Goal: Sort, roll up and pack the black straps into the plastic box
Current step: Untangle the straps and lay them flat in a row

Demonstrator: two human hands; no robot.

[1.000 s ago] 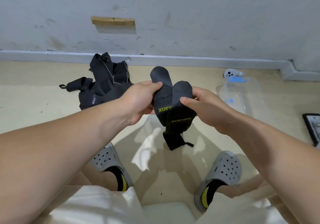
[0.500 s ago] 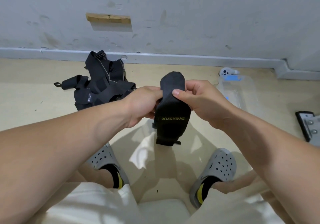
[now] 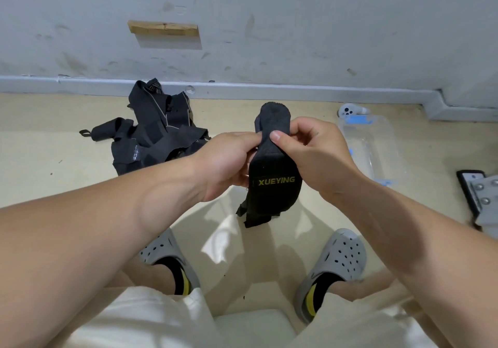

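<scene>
Between left hand (image 3: 226,164) and right hand (image 3: 315,156), strap (image 3: 275,186) stands upright, rounded end up.

Bare floor (image 3: 229,113) runs ahead to the skirting (image 3: 269,91). A pile of black straps (image 3: 159,137) bars my left; the clear plastic box (image 3: 377,148) and white controller (image 3: 350,110) behind it bar my right.

The strap pile (image 3: 156,137) lies left by the wall (image 3: 296,37), the plastic box (image 3: 374,142) right, the held strap (image 3: 275,186) between.
</scene>
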